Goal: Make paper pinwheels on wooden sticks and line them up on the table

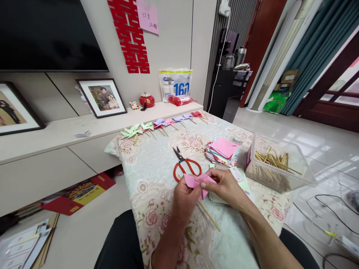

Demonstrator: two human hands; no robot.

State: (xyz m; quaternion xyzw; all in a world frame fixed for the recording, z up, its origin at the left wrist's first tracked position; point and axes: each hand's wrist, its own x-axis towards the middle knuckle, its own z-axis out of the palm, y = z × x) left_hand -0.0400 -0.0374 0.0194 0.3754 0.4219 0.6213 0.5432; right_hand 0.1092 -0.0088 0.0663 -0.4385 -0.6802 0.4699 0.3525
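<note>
My left hand [183, 198] and my right hand [226, 186] both grip a folded pink paper pinwheel [198, 182] low over the flowered tablecloth [157, 175]. A thin wooden stick [209, 216] runs down and to the right from under the paper. Red-handled scissors [185, 165] lie just beyond my hands, blades pointing away. To the right of them sits a stack of coloured paper squares [223, 150], pink on top.
A row of finished paper pinwheels [159, 125] lines the table's far edge. A clear plastic box of wooden sticks [276, 164] stands at the right. Behind the table runs a low cabinet with framed photos [102, 97], a red pot [146, 100] and a white bag [175, 84].
</note>
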